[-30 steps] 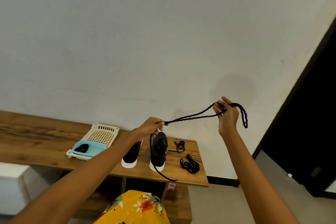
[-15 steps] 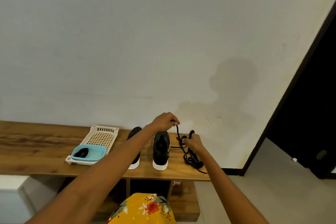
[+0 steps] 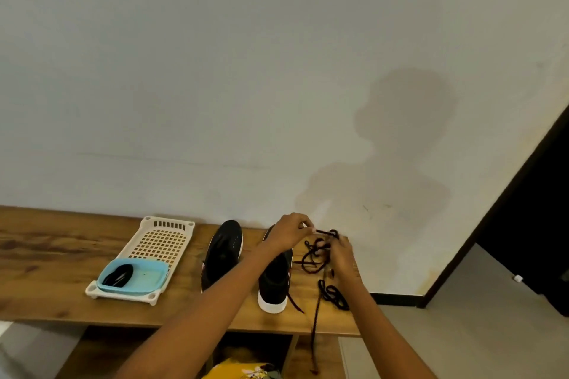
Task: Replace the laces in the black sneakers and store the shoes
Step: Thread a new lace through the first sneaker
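Observation:
Two black sneakers with white soles stand side by side on the wooden bench (image 3: 46, 258): the left sneaker (image 3: 222, 252) and the right sneaker (image 3: 275, 278), partly hidden by my left forearm. My left hand (image 3: 291, 232) pinches one end of a black lace (image 3: 318, 252) just right of the right sneaker. My right hand (image 3: 340, 255) grips the same lace lower down; its tail hangs over the bench's front edge. A second bundle of black lace (image 3: 334, 297) lies on the bench near its right end.
A cream perforated tray (image 3: 160, 243) sits left of the sneakers, holding a light blue dish (image 3: 147, 278) with a small black item in it. A white wall runs behind the bench. A dark doorway (image 3: 529, 237) stands at right. Open shelf space shows under the bench.
Both hands came down from holding the lace stretched in the air to the bench beside the right sneaker. The lace now lies bunched there with its tail over the edge.

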